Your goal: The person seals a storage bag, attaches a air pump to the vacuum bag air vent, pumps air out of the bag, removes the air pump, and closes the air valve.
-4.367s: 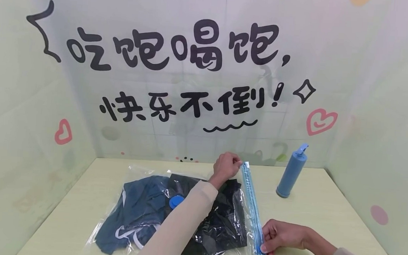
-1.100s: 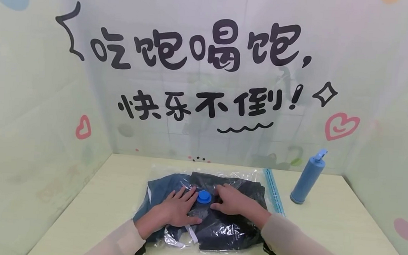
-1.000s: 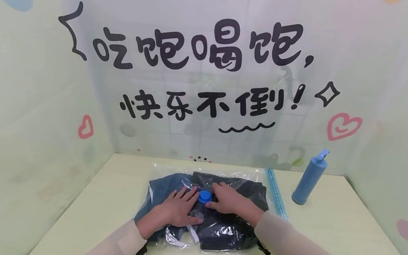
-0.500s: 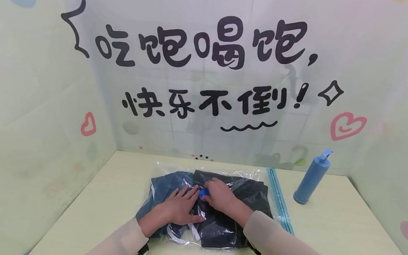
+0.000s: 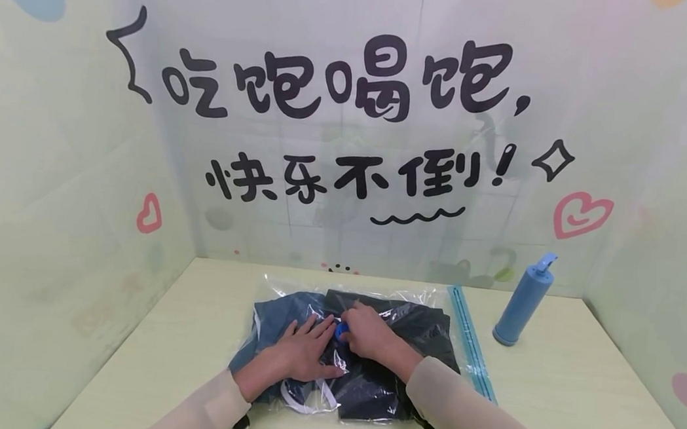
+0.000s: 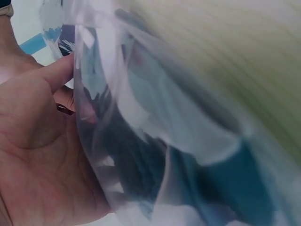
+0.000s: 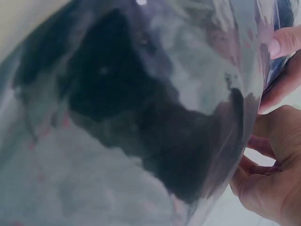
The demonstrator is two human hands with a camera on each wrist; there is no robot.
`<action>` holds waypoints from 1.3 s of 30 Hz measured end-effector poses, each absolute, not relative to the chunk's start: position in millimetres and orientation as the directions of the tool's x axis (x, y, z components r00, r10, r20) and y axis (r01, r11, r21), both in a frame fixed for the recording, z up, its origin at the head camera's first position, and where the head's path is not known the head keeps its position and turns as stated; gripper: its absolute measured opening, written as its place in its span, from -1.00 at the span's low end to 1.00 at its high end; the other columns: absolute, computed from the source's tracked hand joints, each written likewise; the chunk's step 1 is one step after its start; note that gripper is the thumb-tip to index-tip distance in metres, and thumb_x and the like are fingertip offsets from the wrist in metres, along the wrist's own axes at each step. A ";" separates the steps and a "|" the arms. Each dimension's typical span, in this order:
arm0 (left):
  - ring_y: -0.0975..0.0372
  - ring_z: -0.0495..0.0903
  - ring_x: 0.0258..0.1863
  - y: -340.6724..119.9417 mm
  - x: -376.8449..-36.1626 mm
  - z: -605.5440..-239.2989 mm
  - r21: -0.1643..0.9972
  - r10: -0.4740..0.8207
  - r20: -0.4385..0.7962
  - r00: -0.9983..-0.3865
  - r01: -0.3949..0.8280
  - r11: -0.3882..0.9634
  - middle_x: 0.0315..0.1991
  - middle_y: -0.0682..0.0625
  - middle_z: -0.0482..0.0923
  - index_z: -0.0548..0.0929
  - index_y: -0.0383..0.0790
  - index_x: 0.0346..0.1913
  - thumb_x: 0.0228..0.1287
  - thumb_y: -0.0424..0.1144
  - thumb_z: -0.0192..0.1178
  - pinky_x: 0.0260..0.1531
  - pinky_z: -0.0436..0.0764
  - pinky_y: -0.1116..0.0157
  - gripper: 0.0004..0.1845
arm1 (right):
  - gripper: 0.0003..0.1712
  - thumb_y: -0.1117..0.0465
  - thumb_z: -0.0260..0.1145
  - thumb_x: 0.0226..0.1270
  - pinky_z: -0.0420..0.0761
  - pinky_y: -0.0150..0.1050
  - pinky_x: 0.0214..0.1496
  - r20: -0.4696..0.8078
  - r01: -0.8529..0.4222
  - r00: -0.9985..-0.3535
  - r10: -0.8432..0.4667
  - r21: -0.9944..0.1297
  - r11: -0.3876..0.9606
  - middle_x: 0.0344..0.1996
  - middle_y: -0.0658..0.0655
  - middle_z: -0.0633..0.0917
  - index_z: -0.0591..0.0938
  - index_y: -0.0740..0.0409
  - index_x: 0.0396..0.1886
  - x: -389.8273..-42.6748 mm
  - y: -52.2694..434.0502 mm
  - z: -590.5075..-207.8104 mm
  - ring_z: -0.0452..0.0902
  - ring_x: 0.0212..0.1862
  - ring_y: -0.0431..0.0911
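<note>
A clear plastic bag (image 5: 421, 297) with a blue zip strip (image 5: 473, 344) and blue valve cap (image 5: 341, 332) holds dark navy and black clothes (image 5: 425, 334), beside a blue pump (image 5: 521, 301) on a pale yellow table (image 5: 575, 386)

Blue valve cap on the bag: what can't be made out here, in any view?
- Head view: the right hand covers most of the blue valve cap; grip unclear.
- Left wrist view: the bag is blurred; cap unseen.
- Right wrist view: glare on the plastic hides the clothes and cap.
</note>
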State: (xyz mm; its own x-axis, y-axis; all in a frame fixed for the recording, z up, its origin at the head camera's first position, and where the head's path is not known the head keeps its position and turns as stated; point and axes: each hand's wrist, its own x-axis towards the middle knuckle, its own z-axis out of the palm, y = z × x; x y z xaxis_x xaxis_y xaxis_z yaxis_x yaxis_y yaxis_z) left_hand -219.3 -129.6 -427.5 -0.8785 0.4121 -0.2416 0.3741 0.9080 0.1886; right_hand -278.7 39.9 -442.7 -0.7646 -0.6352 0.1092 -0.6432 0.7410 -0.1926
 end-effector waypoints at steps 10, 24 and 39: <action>-0.08 -0.04 0.56 -129.3 -220.8 -430.7 0.179 0.395 -0.256 -0.882 0.358 0.916 0.60 -0.06 0.06 0.22 -0.22 0.58 0.32 0.37 0.18 0.40 0.03 -0.23 -0.01 | -0.82 0.23 0.48 0.32 0.55 -0.27 -0.25 0.058 -0.648 -0.759 -0.649 -0.167 0.743 -0.43 0.02 0.66 0.77 0.25 -0.16 -280.1 39.0 -441.5 0.43 -0.36 -0.12; -0.07 -0.04 0.56 -133.4 -227.4 -443.9 0.169 0.408 -0.251 -0.878 0.375 0.911 0.61 -0.03 0.01 0.19 -0.21 0.60 0.30 0.45 0.10 0.40 0.03 -0.24 0.03 | -0.76 0.25 0.47 0.33 0.59 -0.17 0.02 0.033 -0.698 -0.715 -0.699 -0.106 0.709 -0.31 0.07 0.69 0.76 0.24 -0.06 -279.9 40.5 -441.8 0.56 -0.22 -0.07; -0.09 -0.03 0.55 -133.3 -219.1 -430.2 0.196 0.409 -0.252 -0.877 0.368 0.909 0.60 -0.07 0.04 0.18 -0.24 0.59 0.32 0.35 0.19 0.40 0.03 -0.22 0.01 | -0.64 0.48 0.42 0.27 0.51 -0.04 0.24 0.030 -0.760 -0.609 -0.793 -0.307 0.572 0.04 0.17 0.64 0.72 0.24 0.07 -286.6 54.1 -437.6 0.55 0.13 0.07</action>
State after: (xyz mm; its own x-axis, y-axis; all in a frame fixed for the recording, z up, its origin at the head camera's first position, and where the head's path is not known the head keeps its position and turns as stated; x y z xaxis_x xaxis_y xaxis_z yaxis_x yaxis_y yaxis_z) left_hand -219.1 -133.3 -430.2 -0.8768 0.4093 -0.2525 0.3678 0.9089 0.1963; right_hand -286.6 54.1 -437.6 -0.6088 -0.7927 0.0300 -0.7603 0.5723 -0.3072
